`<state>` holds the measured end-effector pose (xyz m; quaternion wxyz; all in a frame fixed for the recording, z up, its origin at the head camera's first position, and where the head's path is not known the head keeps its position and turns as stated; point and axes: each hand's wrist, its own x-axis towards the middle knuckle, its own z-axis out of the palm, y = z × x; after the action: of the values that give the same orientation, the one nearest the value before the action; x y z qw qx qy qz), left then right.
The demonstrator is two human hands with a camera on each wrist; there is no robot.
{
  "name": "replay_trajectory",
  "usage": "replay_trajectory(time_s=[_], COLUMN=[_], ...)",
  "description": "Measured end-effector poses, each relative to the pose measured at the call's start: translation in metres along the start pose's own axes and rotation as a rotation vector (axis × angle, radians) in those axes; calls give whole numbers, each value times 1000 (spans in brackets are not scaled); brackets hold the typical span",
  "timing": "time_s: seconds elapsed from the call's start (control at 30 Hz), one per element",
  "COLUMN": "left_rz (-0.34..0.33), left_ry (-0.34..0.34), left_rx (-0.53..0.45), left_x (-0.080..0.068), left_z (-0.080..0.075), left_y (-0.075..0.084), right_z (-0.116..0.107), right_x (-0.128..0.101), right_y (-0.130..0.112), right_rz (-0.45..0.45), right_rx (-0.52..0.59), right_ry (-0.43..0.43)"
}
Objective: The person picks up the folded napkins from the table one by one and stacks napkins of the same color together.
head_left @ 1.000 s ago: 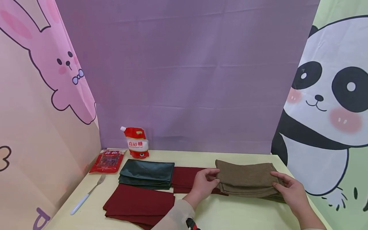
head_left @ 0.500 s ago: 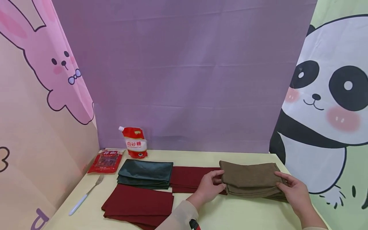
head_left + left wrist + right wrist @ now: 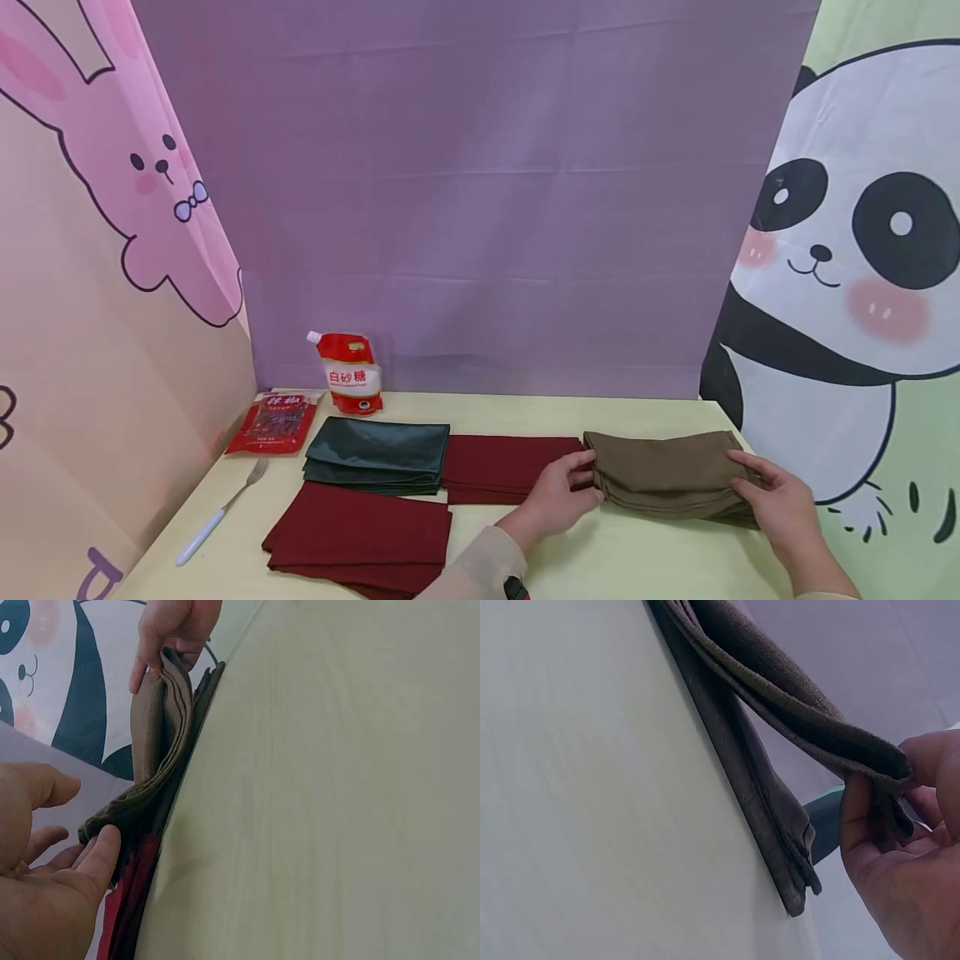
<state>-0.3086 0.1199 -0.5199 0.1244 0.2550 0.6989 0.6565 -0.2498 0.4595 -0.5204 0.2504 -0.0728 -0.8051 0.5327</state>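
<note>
A folded brown cloth [image 3: 663, 467] lies at the right of the table, over another folded brown cloth [image 3: 742, 787]. My right hand [image 3: 783, 504] pinches its right end between thumb and fingers, and in the right wrist view that end is raised off the lower cloth. At the left end is my left hand [image 3: 558, 493], its thumb and index finger spread apart. In the left wrist view the thumb touches the cloth's edge, while the index finger stands clear of it. A folded dark red cloth [image 3: 502, 467] lies just behind my left hand.
A folded dark green cloth [image 3: 378, 454] and a second dark red cloth [image 3: 360, 533] lie to the left. Farther left are a fork [image 3: 225, 508], a flat red packet [image 3: 273, 423] and an upright red-and-white sugar pouch [image 3: 351, 375]. Printed hangings enclose the table.
The upper brown cloth has shifted right and sunk slightly, both hands moving right with it. My left thumb and fingers sit less over its left edge. The other things lie as before.
</note>
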Motion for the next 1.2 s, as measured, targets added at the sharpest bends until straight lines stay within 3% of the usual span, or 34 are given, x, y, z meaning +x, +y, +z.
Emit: replay_trajectory(time_s=[0.37,0.6,0.87,1.2], left_rz=[-26,-20,-61,-91], left_ry=[-48,-45,-51,-94], left_rx=[24,36,90,126], left_x=[-1,0,-2,-2], left_z=[10,13,14,14], left_y=[-1,-3,2,1], right_z=[-8,-10,-16,-23], right_x=[1,4,6,10], right_y=[7,2,3,10], right_rz=[42,95,123,187], right_rx=[-78,-203,-344,-429], right_ry=[29,54,18,-65])
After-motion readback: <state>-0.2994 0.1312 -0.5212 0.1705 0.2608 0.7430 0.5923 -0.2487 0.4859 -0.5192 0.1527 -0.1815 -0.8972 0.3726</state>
